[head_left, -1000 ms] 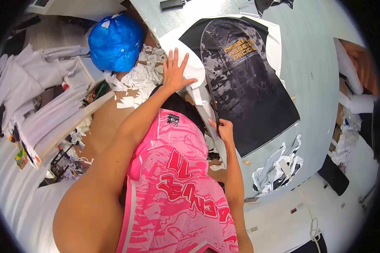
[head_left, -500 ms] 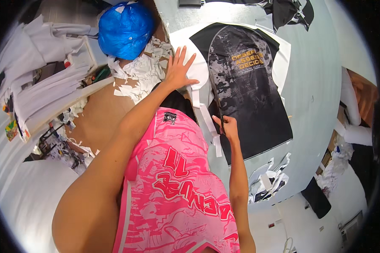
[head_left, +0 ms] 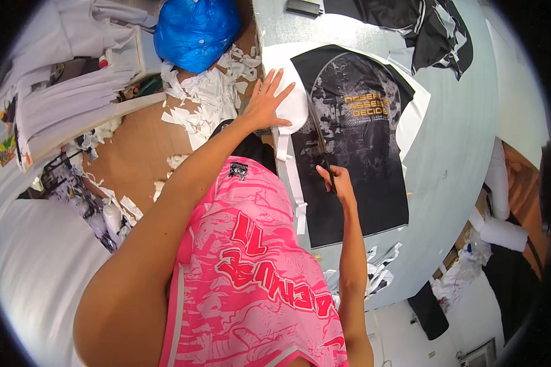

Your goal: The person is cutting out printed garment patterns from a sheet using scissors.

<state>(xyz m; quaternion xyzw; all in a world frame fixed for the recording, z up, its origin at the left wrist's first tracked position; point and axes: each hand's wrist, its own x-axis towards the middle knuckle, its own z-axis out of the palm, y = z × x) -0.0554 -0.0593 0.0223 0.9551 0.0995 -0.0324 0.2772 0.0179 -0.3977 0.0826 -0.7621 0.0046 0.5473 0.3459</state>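
My left hand lies flat with its fingers spread, on the white material at the table's left edge. Thumb and fingers of my right hand are wrapped round the handles of dark scissors. Their long blades point away from me, over the left side of a black fabric panel with a grey pattern and yellow lettering. Whether the blades are apart or together I cannot tell. White material shows under the panel's far and right edges. A narrow white strip hangs down beside the panel's left edge.
The panel lies on a grey table. Black fabric pieces and a dark block are at its far end, with scraps at the near edge. A blue bag and white scraps lie on the floor left.
The view has shifted and turned slightly. Black fabric now covers the strip left of the scissors where grey table showed before. My left hand stays flat on the white material.
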